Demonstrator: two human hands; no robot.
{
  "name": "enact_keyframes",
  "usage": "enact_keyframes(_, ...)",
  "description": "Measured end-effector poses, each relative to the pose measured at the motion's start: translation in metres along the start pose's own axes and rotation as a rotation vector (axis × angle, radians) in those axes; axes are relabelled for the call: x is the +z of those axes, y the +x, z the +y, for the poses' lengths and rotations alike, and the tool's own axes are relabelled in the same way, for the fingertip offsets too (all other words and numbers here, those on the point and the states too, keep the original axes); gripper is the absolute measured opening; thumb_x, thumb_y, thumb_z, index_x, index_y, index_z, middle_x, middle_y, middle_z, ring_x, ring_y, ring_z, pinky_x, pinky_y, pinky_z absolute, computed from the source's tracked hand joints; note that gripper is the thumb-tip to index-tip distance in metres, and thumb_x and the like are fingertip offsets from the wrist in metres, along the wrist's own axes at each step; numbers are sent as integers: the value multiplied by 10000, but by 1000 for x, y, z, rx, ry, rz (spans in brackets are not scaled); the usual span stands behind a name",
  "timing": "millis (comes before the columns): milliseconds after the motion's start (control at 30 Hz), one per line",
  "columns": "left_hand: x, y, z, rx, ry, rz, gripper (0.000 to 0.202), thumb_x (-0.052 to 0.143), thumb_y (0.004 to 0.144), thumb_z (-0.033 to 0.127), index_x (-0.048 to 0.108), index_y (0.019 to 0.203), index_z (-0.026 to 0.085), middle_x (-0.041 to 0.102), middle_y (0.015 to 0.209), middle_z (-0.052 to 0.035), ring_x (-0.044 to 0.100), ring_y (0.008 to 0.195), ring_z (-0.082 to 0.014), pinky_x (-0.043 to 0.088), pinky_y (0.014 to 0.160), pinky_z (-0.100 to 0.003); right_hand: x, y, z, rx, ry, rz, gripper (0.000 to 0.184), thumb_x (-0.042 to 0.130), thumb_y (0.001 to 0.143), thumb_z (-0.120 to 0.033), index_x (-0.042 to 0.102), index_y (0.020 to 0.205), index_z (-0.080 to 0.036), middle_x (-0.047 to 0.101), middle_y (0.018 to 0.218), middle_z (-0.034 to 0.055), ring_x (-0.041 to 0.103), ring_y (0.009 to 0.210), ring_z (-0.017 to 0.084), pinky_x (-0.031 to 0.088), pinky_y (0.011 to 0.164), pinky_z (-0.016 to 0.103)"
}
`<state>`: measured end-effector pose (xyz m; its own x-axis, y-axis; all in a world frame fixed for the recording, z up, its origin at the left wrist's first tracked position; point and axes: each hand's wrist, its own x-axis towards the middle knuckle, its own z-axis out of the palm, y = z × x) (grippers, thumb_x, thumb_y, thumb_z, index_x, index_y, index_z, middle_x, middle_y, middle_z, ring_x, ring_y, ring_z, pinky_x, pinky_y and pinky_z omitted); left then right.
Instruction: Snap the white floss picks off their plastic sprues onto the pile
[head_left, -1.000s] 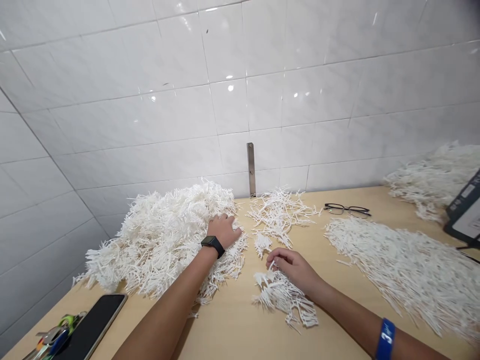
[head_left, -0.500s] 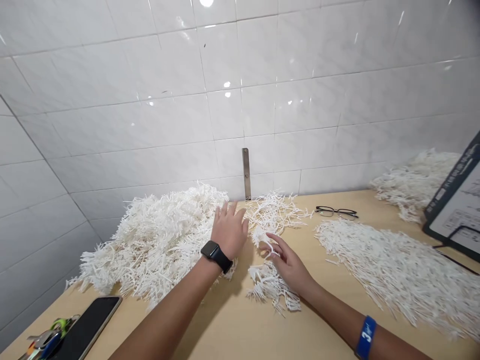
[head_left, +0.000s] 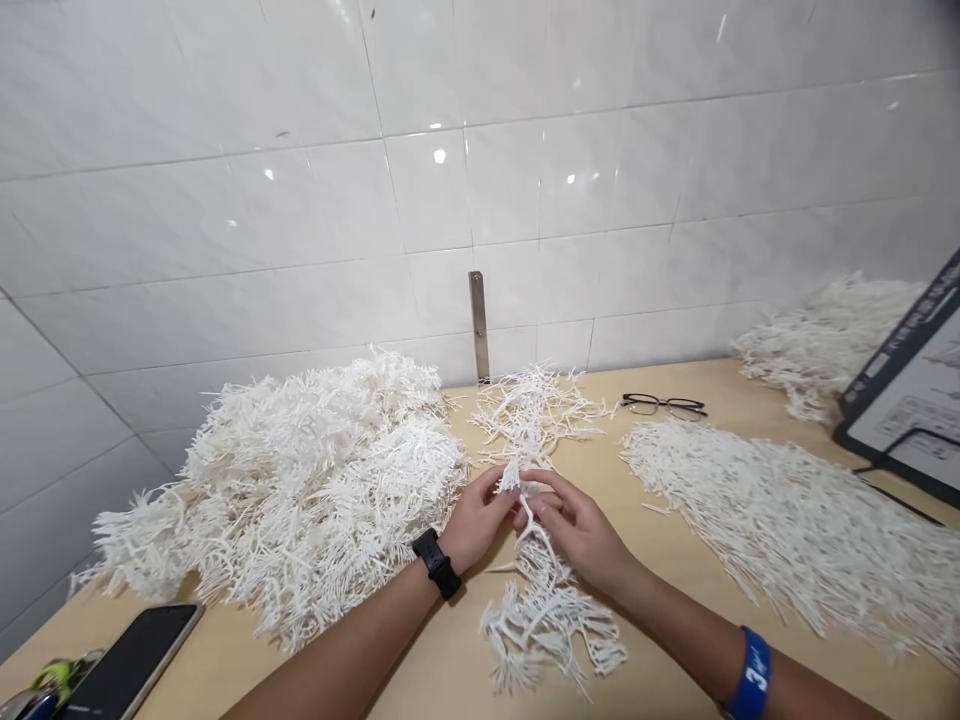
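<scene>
My left hand [head_left: 478,522] and my right hand [head_left: 576,527] meet over the middle of the table. Their fingers are pinched round a small tuft of white strands [head_left: 511,474], though the fingertips are partly covered. A white branching strand [head_left: 531,515] hangs from between them. Below the hands lies a small loose clump of white branching pieces [head_left: 551,628]. To the left of my left hand rises a big heap of white tufted pieces [head_left: 322,480]. Just beyond my fingers, thin loose strands [head_left: 536,405] lie scattered near the wall.
A flat spread of white strands [head_left: 780,515] covers the right side, with another pile [head_left: 829,335] behind. Folded-open eyeglasses [head_left: 664,405] lie near the wall. A dark-edged box [head_left: 911,390] leans at far right. A phone [head_left: 131,662] and keys [head_left: 49,688] lie front left.
My left hand has come down from the big heap's edge to join my right hand, and its fingers have closed on the tuft. The view has shifted slightly.
</scene>
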<state>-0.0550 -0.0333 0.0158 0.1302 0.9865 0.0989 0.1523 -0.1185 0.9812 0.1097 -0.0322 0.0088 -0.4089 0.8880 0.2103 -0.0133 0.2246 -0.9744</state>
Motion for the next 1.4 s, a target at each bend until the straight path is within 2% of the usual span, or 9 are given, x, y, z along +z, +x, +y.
enact_keyframes(100, -1, 3, 1, -72, -7, 52, 314, 513, 814, 460, 556, 754, 155, 596, 702, -27, 552, 658, -142, 444, 648, -267, 2, -2, -1, -37, -156, 77, 278, 502, 873, -422, 573, 1045, -217, 609, 704, 18, 502, 553, 134, 379, 501, 250)
enact_keyframes(233, -1, 2, -1, -167, -15, 34, 417, 478, 808, 547, 507, 640, 166, 532, 588, -5, 524, 580, -135, 382, 555, -249, -3, 1, -3, -40, -258, 226, 213, 533, 850, -420, 579, 916, -222, 578, 702, 19, 506, 583, 151, 397, 534, 264)
enact_keyframes(433, -1, 0, -4, -101, 151, -121, 556, 461, 796, 638, 335, 518, 174, 265, 477, 49, 244, 476, -73, 206, 493, -242, -7, 8, 0, -5, -198, 100, 249, 557, 835, -445, 590, 897, -206, 602, 822, 36, 546, 745, 174, 433, 649, 273)
enact_keyframes(500, -1, 0, -6, -48, 178, -164, 522, 453, 819, 596, 365, 535, 166, 305, 497, 41, 271, 501, -79, 225, 506, -237, -5, 6, 1, -16, -214, 31, 259, 559, 836, -457, 574, 862, -200, 589, 802, 29, 531, 730, 166, 420, 639, 267)
enact_keyframes(600, 1, -2, -5, 53, 237, -238, 409, 434, 859, 461, 498, 605, 147, 495, 585, 10, 414, 584, -107, 321, 572, -227, -3, 3, 0, -25, -292, 9, 268, 588, 812, -461, 528, 842, -202, 557, 749, 3, 499, 671, 146, 391, 593, 250)
enact_keyframes(800, 5, -8, 3, 119, 527, -301, 234, 449, 818, 264, 653, 764, 164, 690, 800, -24, 561, 724, -160, 374, 637, -236, -5, 4, -1, -34, -678, 15, 392, 582, 809, -454, 372, 594, -202, 406, 549, -41, 376, 534, 116, 252, 505, 252)
enact_keyframes(967, 6, -8, 4, 105, 573, -282, 324, 436, 854, 356, 686, 863, 150, 702, 845, -61, 584, 760, -182, 409, 670, -248, -11, 8, 0, -76, -537, -67, 404, 456, 896, -420, 396, 569, -190, 405, 547, -28, 393, 551, 119, 295, 539, 255)
enact_keyframes(1133, 5, -7, 3, 100, 551, -265, 385, 429, 880, 428, 665, 819, 131, 681, 776, -59, 562, 707, -169, 410, 663, -252, -17, 9, 4, 8, -346, -73, 421, 428, 917, -452, 504, 615, -168, 496, 596, -5, 441, 577, 125, 340, 569, 255)
enact_keyframes(1400, 5, -4, -3, 167, 445, -176, 339, 385, 912, 355, 622, 812, 133, 657, 800, -66, 562, 742, -171, 427, 700, -269, -19, 11, 9, 20, -283, -18, 424, 437, 906, -496, 500, 646, -167, 460, 626, -3, 423, 621, 135, 329, 588, 257)
